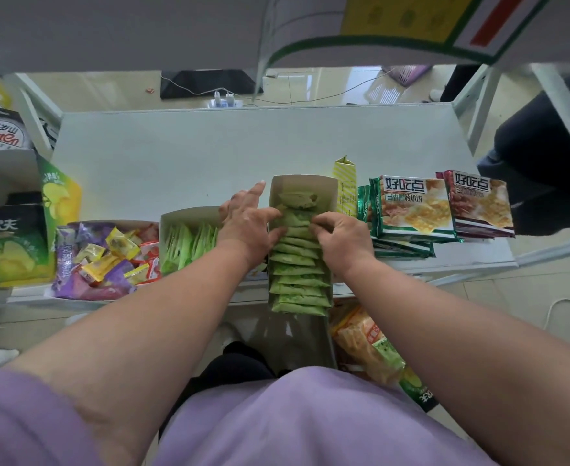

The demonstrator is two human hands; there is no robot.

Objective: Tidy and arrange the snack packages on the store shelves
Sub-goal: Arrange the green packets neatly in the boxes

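A white power strip (225,101) with cables is being seen on the floor at upper centre; a lilac basket (406,74) is being shown at upper right.

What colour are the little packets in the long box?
Green packets, seen in the head view.

shelf (162,156): smooth, matt, pale painted surface. tall box (305,188): plain matt cardboard, holding green sachets (297,264) of dull, faintly creased film. cookie packs (414,206): glossy printed plastic. loose candies (109,253): shiny crinkled wrappers. shirt (310,425): soft matt lilac cloth.
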